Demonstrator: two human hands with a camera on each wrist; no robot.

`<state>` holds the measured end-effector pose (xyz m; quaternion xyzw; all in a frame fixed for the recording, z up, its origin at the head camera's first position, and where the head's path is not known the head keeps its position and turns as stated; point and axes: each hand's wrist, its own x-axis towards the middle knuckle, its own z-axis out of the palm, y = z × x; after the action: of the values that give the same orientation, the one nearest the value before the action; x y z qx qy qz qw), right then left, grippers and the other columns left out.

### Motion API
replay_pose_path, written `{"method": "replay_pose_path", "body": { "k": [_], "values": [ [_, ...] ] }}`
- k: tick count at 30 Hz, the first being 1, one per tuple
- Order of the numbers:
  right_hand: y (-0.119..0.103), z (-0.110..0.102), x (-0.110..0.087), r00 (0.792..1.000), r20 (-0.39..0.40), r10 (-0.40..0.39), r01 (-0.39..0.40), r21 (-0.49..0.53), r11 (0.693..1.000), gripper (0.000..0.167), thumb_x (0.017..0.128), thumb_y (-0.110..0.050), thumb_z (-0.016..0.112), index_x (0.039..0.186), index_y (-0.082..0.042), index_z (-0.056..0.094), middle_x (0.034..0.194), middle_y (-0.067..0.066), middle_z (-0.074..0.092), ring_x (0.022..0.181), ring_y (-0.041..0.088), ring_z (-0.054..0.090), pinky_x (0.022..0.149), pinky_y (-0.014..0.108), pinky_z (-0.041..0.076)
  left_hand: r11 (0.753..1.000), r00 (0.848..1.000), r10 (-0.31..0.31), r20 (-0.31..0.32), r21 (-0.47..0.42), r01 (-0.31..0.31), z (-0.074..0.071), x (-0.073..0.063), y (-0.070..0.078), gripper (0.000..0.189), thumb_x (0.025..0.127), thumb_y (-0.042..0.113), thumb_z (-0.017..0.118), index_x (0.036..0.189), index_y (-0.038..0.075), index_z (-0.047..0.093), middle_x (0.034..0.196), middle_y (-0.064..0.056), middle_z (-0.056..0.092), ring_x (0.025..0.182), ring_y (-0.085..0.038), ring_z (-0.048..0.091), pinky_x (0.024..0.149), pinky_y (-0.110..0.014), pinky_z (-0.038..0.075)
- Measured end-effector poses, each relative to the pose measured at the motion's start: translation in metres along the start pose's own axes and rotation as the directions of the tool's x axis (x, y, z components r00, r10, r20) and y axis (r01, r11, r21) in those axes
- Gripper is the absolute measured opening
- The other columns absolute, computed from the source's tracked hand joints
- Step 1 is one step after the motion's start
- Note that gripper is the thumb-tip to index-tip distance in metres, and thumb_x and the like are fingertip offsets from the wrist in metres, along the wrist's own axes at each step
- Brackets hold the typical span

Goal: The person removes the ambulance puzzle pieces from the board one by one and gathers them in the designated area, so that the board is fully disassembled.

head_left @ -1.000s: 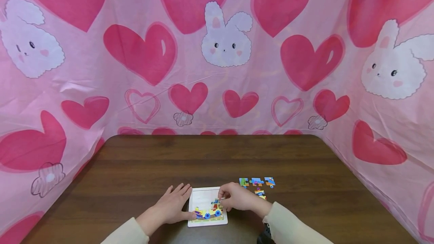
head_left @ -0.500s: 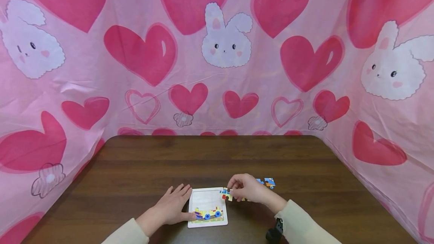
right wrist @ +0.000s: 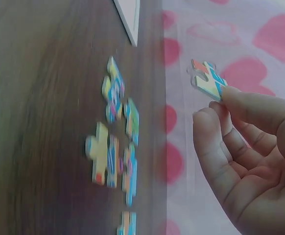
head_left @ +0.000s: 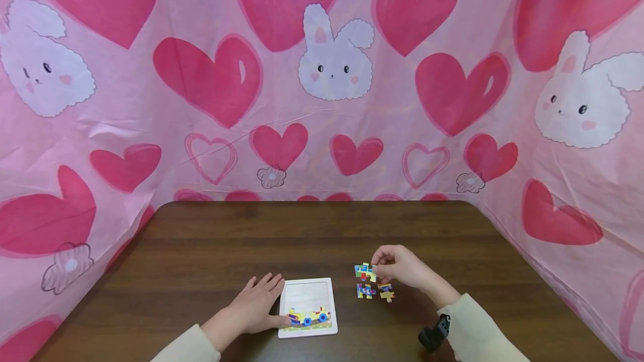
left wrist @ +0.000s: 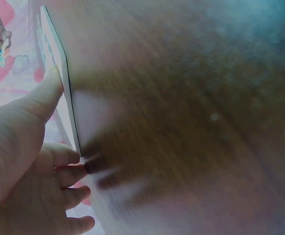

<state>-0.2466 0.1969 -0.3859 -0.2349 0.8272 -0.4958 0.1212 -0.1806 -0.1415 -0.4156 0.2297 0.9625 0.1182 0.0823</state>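
Observation:
Between the thumb and fingers of my right hand is a jigsaw piece, yellow, blue and red, raised off the table in the right wrist view. In the head view it overlaps loose pieces lying behind it. My left hand lies with straight fingers along the left side of a white puzzle tray, its thumb resting on the lower left corner. Joined pieces showing a yellow vehicle with blue wheels fill the tray's bottom strip. Above them the tray's pale base shows bare.
Several loose jigsaw pieces lie to the right of the tray, among them a yellow one nearest the front. The brown wooden table is backed by a pink cloth with hearts and rabbits. A black device sits on the right wrist.
My right hand lifted the jigsaw piece out of the tray and carried it right, over the loose pieces. The left hand and tray stayed in place.

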Motion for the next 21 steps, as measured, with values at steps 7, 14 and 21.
{"method": "replay_pose_path", "body": {
  "k": [7, 14, 21],
  "values": [
    [0.012, -0.020, -0.010, 0.999, -0.024, 0.029, -0.029, -0.018, 0.999, 0.013, 0.085, -0.009, 0.066, 0.088, 0.002, 0.060, 0.072, 0.008, 0.056, 0.065, 0.024, 0.058, 0.062, 0.045, 0.052, 1.000, 1.000, 0.005, -0.005, 0.005, -0.005, 0.001, 0.000, -0.001, 0.084, 0.078, 0.055, 0.064, 0.133, -0.006, 0.044, 0.138, -0.021, 0.040, 0.128, -0.039, 0.030, 0.100, -0.058, 0.020],
    [0.024, -0.037, -0.020, 0.996, -0.029, 0.084, -0.084, -0.017, 0.996, 0.015, 0.085, -0.010, 0.066, 0.090, 0.003, 0.061, 0.073, 0.007, 0.056, 0.065, 0.023, 0.057, 0.061, 0.042, 0.053, 1.000, 1.000, 0.000, 0.002, 0.003, 0.000, -0.001, 0.000, 0.000, 0.085, 0.078, 0.055, 0.064, 0.133, -0.006, 0.043, 0.138, -0.020, 0.040, 0.129, -0.038, 0.030, 0.100, -0.057, 0.020],
    [0.035, -0.046, -0.027, 0.990, -0.021, 0.142, -0.143, -0.008, 0.990, 0.016, 0.086, -0.010, 0.065, 0.091, 0.004, 0.060, 0.074, 0.006, 0.056, 0.065, 0.020, 0.054, 0.059, 0.038, 0.052, 1.000, 1.000, -0.001, 0.006, -0.003, 0.001, -0.002, -0.001, 0.001, 0.084, 0.078, 0.054, 0.064, 0.133, -0.006, 0.042, 0.138, -0.020, 0.039, 0.129, -0.038, 0.030, 0.100, -0.057, 0.020]
  ]
}}
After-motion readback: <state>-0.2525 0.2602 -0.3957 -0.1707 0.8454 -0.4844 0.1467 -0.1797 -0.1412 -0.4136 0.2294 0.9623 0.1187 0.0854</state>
